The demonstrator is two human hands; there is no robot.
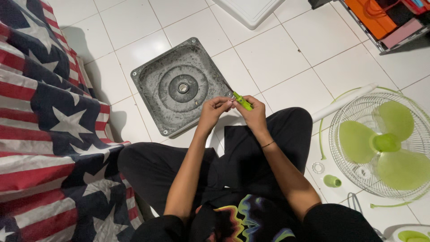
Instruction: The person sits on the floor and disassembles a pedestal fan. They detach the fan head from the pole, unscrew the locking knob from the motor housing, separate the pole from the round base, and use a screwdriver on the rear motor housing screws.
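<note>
The tool's metal tip was too thin and dark to make out, and both hands hid most of its handle. It was a small screwdriver (242,101) with a lime-green handle, pointing toward 10 o'clock. The left hand (213,110) pinched near its tip, fingers curled; the right hand (253,115) gripped the handle. It hovered above the floor, just at 4 o'clock of the grey square fan base (179,86). The fan cage (380,143) at 3 o'clock was cut off
</note>
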